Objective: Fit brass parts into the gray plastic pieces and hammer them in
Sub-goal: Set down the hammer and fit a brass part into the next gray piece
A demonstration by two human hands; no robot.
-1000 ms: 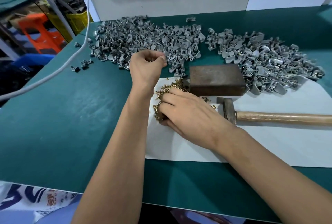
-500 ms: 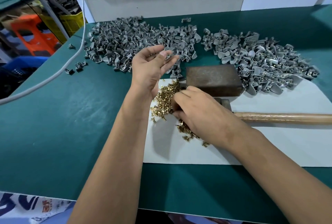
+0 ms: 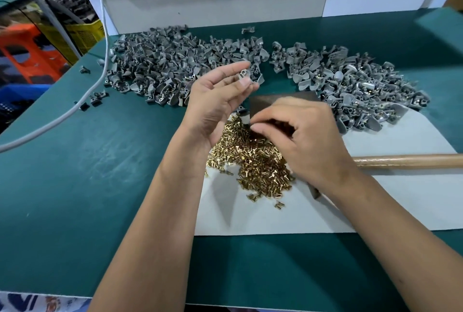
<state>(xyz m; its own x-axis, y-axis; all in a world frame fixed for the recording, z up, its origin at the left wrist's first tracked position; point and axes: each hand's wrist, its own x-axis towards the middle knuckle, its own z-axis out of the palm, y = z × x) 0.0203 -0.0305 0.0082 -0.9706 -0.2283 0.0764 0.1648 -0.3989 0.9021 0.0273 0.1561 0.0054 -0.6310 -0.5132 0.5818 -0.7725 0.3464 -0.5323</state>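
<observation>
Left hand (image 3: 220,101): palm up, fingers mostly extended, thumb and fingertips pinching one gray plastic piece (image 3: 243,74). Right hand (image 3: 298,136): fingers curled, tips down in brass parts pile (image 3: 253,159) on white sheet (image 3: 400,201); grip contents can't be made out. Gray pieces heaps (image 3: 175,66) lie behind on green bench (image 3: 87,161). Hammer handle (image 3: 411,160) at right.

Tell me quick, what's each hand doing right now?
Left hand raised, pinching one gray plastic piece. Right hand curled over brass parts, apparently picking one. Hammer lies untouched. Nothing blocking.
</observation>
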